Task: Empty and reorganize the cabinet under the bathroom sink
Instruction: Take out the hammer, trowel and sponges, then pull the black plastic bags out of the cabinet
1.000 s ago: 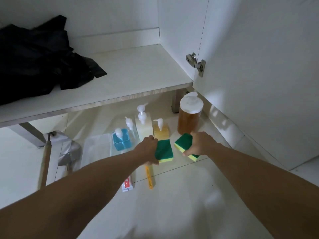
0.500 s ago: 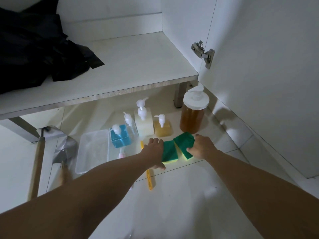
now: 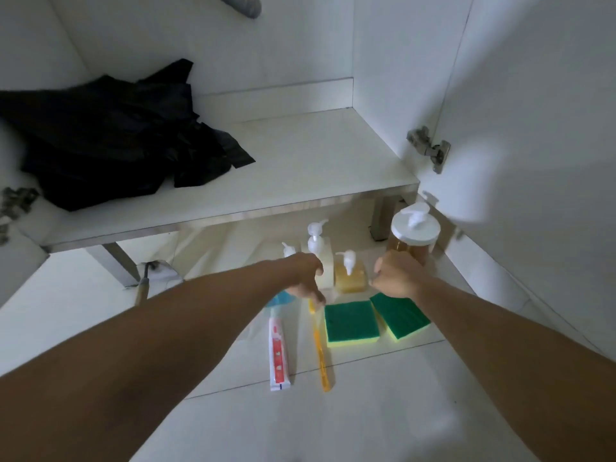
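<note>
Both hands point(image 3: 305, 275) point(image 3: 395, 276) off, loosely curled, empty; two green-topped yellow sponges point(image 3: 351, 323) point(image 3: 400, 316) flat, side by side.

dim light; pale tiled floor point(image 3: 383, 421), white walls point(image 3: 550, 161), a white cabinet shelf point(image 3: 300, 168) on what look like metal legs point(image 3: 383, 216).

Head-worn view, down into cabinet point(image 3: 300, 168), close.

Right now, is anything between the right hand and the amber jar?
Nothing visible. The right hand hangs just in front of the amber jar, partly covering its base; the sponges lie nearer, out of that path.
</note>
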Demonstrator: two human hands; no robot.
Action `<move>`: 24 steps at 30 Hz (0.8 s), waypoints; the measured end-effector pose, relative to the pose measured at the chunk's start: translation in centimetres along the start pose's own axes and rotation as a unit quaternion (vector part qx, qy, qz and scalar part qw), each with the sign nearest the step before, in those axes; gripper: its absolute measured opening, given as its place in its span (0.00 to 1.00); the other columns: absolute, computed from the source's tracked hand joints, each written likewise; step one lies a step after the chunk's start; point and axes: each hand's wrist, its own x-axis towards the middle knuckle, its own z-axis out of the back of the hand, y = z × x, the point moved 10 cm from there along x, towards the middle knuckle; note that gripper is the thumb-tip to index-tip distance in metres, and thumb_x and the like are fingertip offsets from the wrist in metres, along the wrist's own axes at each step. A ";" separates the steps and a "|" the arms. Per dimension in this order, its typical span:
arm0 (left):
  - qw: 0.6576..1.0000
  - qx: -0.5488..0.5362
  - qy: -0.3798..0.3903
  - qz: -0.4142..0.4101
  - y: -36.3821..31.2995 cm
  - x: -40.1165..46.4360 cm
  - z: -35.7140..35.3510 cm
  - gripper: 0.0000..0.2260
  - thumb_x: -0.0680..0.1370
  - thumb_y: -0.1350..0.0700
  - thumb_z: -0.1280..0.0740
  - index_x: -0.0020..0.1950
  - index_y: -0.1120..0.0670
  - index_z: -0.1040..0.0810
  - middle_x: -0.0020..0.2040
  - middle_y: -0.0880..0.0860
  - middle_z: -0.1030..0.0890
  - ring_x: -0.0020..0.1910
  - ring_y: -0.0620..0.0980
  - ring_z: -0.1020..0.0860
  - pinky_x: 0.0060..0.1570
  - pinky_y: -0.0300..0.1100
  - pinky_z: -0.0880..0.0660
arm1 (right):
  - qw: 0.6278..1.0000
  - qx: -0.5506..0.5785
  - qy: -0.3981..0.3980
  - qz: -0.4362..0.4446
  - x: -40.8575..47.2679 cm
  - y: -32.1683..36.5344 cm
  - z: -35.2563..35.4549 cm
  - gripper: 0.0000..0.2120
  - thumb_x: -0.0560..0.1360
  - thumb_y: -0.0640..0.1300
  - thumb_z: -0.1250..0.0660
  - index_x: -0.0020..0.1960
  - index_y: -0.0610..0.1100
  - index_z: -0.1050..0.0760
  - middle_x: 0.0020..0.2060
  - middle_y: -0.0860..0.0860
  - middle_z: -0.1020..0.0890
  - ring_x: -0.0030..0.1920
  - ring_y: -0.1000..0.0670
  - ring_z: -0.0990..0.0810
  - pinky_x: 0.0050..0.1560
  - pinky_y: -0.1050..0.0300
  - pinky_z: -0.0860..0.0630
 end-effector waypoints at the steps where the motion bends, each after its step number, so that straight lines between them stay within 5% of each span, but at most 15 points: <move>1: 1.000 0.005 0.008 0.010 0.9 -0.7 1.3 0.35 0.71 0.42 0.26 0.73 0.54 0.31 0.65 0.52 0.24 0.64 0.54 0.26 0.62 0.45 0.29 | 1.000 0.007 -0.006 0.014 0.2 1.5 1.1 0.10 0.74 0.42 0.35 0.34 0.42 0.25 0.32 0.48 0.22 0.35 0.48 0.22 0.34 0.57 0.27; 5: 0.999 0.005 0.005 0.047 5.5 -3.1 6.6 0.30 0.69 0.41 0.25 0.67 0.54 0.25 0.61 0.51 0.21 0.58 0.54 0.22 0.60 0.47 0.25 | 0.996 0.041 -0.045 0.063 0.7 7.3 6.5 0.10 0.75 0.44 0.33 0.41 0.38 0.18 0.38 0.46 0.17 0.42 0.45 0.18 0.47 0.53 0.21; 13: 0.985 0.019 -0.096 0.141 16.2 -6.6 17.8 0.32 0.70 0.41 0.26 0.68 0.58 0.26 0.63 0.53 0.23 0.61 0.55 0.25 0.62 0.47 0.27 | 0.988 0.058 -0.079 0.118 4.2 19.0 12.4 0.10 0.69 0.44 0.29 0.46 0.38 0.18 0.44 0.44 0.15 0.47 0.45 0.17 0.51 0.50 0.18; 17: 0.959 -0.015 -0.200 0.202 23.7 -7.9 22.4 0.30 0.72 0.43 0.27 0.66 0.59 0.28 0.50 0.53 0.23 0.49 0.53 0.24 0.50 0.43 0.25 | 0.984 0.045 -0.088 0.150 7.1 25.1 13.9 0.16 0.71 0.46 0.27 0.53 0.36 0.19 0.49 0.41 0.15 0.50 0.43 0.17 0.55 0.47 0.19; 21: 0.900 -0.043 -0.306 0.308 32.7 -10.1 24.4 0.39 0.72 0.39 0.29 0.75 0.58 0.40 0.72 0.61 0.36 0.70 0.62 0.37 0.68 0.56 0.35 | 0.983 0.041 -0.068 0.167 10.5 30.4 13.2 0.18 0.73 0.47 0.27 0.58 0.38 0.22 0.50 0.44 0.17 0.50 0.45 0.18 0.56 0.51 0.20; 24: 0.844 -0.045 -0.380 0.375 38.3 -12.1 25.4 0.48 0.70 0.34 0.30 0.77 0.58 0.47 0.76 0.64 0.47 0.75 0.65 0.47 0.73 0.62 0.47 | 0.980 0.074 -0.062 0.171 13.5 33.3 12.2 0.24 0.73 0.49 0.26 0.65 0.41 0.26 0.56 0.45 0.20 0.54 0.44 0.20 0.54 0.54 0.22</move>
